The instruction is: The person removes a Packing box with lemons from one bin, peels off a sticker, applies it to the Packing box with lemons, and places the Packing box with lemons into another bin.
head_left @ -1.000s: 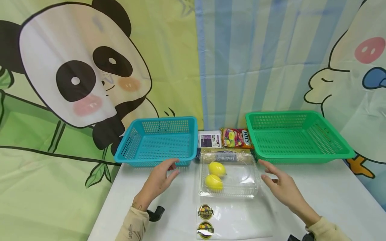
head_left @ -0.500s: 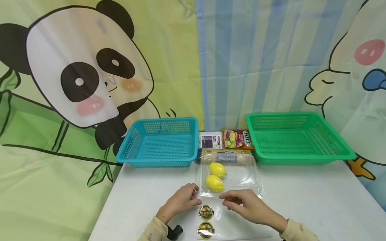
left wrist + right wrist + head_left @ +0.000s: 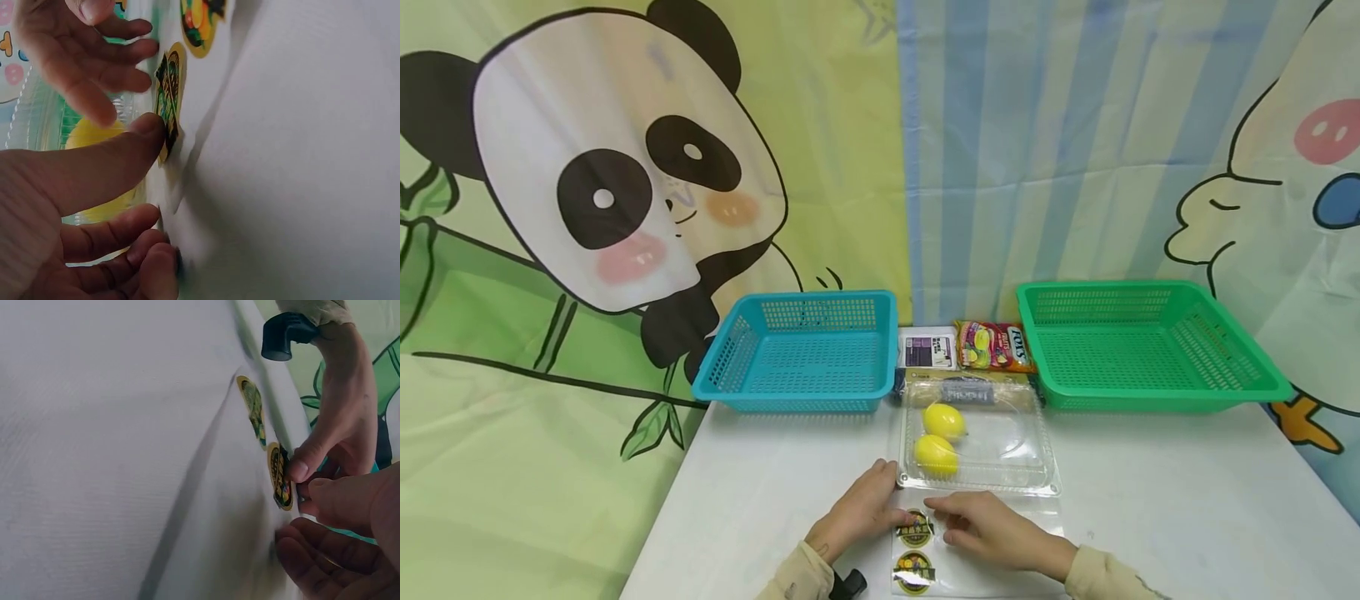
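A sheet [image 3: 985, 583] with two round gold-and-black stickers lies near the table's front. The tip of my left hand's [image 3: 861, 508] thumb touches the upper sticker [image 3: 917, 535], while its other fingers reach the near left corner of the clear plastic box [image 3: 1000, 457]. Below that is the lower sticker [image 3: 913, 575]. Low over the sheet, just right of the stickers, my right hand [image 3: 988, 529] has loosely bent fingers with nothing visible between them. Two lemons [image 3: 936, 456] show in the left half of the box. In the left wrist view, my left thumb [image 3: 106, 165] overlaps the sticker's edge.
A blue basket [image 3: 820, 367] stands at the back left, a green basket [image 3: 1112, 350] at the back right. Between them lie a white packet [image 3: 927, 348] and a colourful FOX'S candy bag [image 3: 992, 346]. Behind the table [image 3: 1150, 500] hangs a cartoon curtain [image 3: 842, 167].
Both hands have come inward and toward the front, from beside the box to the sheet. My left thumb has come onto the upper sticker. The box and lemons have stayed in place.
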`<action>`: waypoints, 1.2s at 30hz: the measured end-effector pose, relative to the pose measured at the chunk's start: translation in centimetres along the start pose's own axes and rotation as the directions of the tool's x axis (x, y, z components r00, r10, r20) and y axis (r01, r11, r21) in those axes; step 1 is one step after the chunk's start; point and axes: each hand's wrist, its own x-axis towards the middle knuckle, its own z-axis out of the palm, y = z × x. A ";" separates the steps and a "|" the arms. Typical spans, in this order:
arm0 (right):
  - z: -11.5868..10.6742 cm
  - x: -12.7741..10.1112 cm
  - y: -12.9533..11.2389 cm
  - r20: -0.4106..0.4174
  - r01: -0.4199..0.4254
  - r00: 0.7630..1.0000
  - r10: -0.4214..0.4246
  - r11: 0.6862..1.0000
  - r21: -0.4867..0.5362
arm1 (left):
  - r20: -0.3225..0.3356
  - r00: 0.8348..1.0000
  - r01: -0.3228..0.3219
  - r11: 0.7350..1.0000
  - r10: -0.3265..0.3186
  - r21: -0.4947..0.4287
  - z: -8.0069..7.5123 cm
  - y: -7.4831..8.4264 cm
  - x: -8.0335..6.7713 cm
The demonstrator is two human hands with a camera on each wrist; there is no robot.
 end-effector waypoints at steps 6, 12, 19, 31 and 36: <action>0.6 0.0 0.1 -0.018 0.029 0.999 -0.031 0.995 -0.093 | -0.015 0.999 -0.032 0.999 0.032 0.012 0.3 -0.1 -0.3; 0.6 0.0 -0.2 -0.007 0.012 1.000 -0.013 0.997 -0.082 | -0.038 0.997 -0.064 0.998 0.065 0.020 0.5 -0.1 -0.4; 0.8 0.0 -0.4 -0.015 -0.011 1.000 0.009 0.995 -0.098 | -0.053 0.997 -0.054 0.998 0.055 0.016 0.5 -0.1 -0.5; 1.3 0.2 -0.9 0.008 -0.039 0.999 0.040 0.998 -0.054 | -0.012 0.997 -0.070 0.996 0.071 0.054 0.7 0.0 -0.6; 1.4 0.2 -1.2 0.018 -0.029 0.999 0.031 0.997 -0.071 | -0.006 0.997 -0.072 0.996 0.073 0.043 0.8 -0.1 -0.7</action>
